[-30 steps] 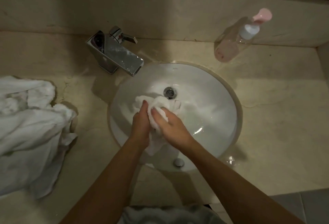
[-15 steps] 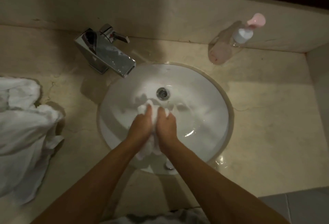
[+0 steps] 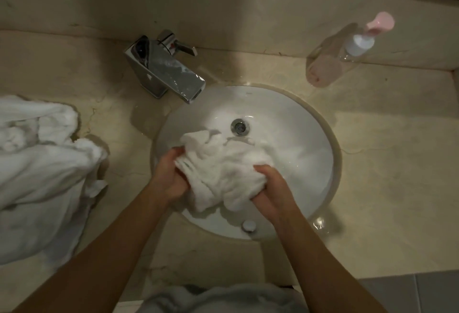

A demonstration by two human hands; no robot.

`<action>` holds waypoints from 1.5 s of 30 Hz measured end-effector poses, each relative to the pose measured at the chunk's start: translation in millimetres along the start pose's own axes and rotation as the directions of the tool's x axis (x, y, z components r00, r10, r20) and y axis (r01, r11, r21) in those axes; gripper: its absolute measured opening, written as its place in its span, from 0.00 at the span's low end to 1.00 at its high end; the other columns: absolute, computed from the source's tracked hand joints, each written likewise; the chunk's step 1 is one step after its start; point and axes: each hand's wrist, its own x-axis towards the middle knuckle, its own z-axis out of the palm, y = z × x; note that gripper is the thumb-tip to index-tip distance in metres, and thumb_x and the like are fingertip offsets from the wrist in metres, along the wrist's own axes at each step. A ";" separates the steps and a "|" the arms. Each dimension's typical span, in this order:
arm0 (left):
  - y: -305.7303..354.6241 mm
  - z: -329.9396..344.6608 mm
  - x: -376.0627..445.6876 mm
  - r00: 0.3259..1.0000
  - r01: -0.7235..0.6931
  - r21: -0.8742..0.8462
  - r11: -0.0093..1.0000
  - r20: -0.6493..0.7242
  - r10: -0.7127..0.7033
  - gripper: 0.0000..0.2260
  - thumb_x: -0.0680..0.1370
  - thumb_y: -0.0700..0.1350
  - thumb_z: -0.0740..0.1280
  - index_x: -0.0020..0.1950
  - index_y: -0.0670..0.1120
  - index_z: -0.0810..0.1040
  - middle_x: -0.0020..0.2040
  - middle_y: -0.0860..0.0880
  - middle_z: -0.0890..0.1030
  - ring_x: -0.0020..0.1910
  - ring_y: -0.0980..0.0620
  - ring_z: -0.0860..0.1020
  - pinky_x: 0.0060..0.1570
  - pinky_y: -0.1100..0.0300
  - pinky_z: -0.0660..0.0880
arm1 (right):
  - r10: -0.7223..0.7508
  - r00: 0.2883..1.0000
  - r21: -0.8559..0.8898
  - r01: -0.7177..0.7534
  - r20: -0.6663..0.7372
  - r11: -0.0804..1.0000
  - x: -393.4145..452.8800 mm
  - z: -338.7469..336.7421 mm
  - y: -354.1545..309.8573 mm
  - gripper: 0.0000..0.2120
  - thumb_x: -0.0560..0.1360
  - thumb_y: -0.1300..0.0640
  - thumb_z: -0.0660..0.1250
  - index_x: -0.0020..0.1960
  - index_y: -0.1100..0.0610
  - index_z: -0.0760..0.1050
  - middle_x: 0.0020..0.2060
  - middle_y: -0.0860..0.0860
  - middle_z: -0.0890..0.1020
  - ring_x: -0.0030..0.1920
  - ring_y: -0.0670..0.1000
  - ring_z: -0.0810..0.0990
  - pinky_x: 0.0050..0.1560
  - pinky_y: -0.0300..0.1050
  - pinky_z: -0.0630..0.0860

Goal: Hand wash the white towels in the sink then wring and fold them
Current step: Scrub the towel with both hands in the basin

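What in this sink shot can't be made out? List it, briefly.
All in the head view:
- Fingertips of the left hand and right hand: buried in the towel they grip.
- Pile of white towels: cut off by the left edge, so no count.
- Whether the faucet runs: no stream shows in the dim, soft picture.
- Grey cloth: cut off by the bottom edge.

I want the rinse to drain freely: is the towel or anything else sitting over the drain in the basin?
Nothing visible covers it. The drain shows bare; the towel, gripped by the left hand and right hand, lies just in front of it.
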 end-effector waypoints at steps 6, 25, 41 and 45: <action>-21.0 17.9 -23.8 0.999 -0.023 -0.059 0.998 0.040 0.026 0.26 0.62 0.45 0.78 0.56 0.35 0.80 0.54 0.37 0.82 0.49 0.39 0.84 0.52 0.47 0.79 | -0.005 0.993 0.351 -0.038 0.120 0.936 -13.5 -9.4 -7.3 0.34 0.79 0.36 0.58 0.72 0.61 0.72 0.70 0.63 0.74 0.70 0.63 0.73 0.77 0.58 0.59; -24.3 71.4 1.8 0.959 -0.015 0.938 0.347 -0.085 0.272 0.23 0.83 0.59 0.51 0.64 0.45 0.75 0.59 0.43 0.79 0.59 0.44 0.78 0.53 0.57 0.72 | -0.376 0.924 -0.896 0.220 0.066 0.385 43.5 71.6 -1.9 0.17 0.84 0.56 0.55 0.56 0.66 0.78 0.53 0.65 0.82 0.56 0.63 0.80 0.60 0.56 0.74; 5.7 52.2 -3.5 0.987 -0.066 0.187 0.980 -0.130 0.091 0.12 0.73 0.42 0.69 0.51 0.34 0.78 0.37 0.42 0.82 0.32 0.53 0.81 0.32 0.64 0.79 | -0.171 0.984 -0.140 0.176 0.051 0.974 17.2 25.7 -22.8 0.16 0.79 0.64 0.56 0.44 0.60 0.83 0.39 0.55 0.85 0.40 0.52 0.84 0.46 0.48 0.81; 1.5 43.0 -9.4 0.981 0.166 0.051 0.985 -0.112 -0.159 0.12 0.72 0.50 0.70 0.39 0.41 0.78 0.32 0.46 0.80 0.29 0.55 0.80 0.33 0.68 0.78 | -0.063 0.989 0.181 0.038 0.135 0.983 17.8 -13.5 -27.0 0.17 0.62 0.62 0.73 0.51 0.65 0.80 0.48 0.60 0.80 0.52 0.58 0.80 0.61 0.50 0.75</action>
